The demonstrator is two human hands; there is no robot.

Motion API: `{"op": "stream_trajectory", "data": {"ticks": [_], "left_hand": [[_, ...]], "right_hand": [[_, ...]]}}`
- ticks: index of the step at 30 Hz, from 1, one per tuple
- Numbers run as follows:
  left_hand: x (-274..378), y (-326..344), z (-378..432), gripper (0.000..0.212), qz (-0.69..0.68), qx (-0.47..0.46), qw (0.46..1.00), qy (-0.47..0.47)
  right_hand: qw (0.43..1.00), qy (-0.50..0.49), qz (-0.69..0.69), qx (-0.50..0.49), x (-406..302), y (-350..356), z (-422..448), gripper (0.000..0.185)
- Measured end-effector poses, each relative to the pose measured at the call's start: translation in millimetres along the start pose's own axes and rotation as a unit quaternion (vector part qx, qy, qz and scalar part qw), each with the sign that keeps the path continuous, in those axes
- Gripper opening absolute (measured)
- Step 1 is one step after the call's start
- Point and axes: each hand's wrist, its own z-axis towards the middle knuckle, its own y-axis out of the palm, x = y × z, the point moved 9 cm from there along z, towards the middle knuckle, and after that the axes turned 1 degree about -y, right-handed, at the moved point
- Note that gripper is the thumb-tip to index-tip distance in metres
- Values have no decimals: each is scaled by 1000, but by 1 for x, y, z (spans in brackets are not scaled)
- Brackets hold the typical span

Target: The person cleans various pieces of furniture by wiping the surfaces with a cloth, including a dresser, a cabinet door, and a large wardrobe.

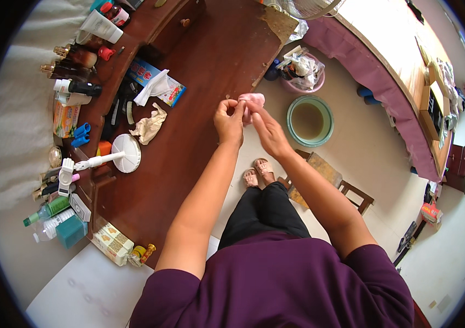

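Observation:
A small pink cloth (253,98) is held up in front of me, beside the edge of the dark red wooden desk (199,82). My left hand (229,121) pinches it between thumb and fingers. On its other side, my right hand (271,133) meets it with the fingertips, close against the left thumb. Part of the cloth hangs below the fingers, and the hands hide some of it. To the right, on the floor, stands a green basin (309,141) of murky brownish water (307,121).
A pink waste bin (318,84) full of rubbish stands beyond the basin. A wooden stool (318,172) is by my right forearm. The desk carries a crumpled cloth (150,123), a tissue box (173,90), a white stand (126,153) and several bottles along its left side.

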Motion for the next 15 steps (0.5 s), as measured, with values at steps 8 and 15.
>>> {"op": "stream_trajectory", "data": {"ticks": [8,15], "left_hand": [[68,-16,-26,23,436,-115,819,355],[39,-30,-31,42,541,-128,743,371]], "right_hand": [[968,35,13,249,42,-14,25,24],[908,-212,-362,23,-10,27,51,31]]}}
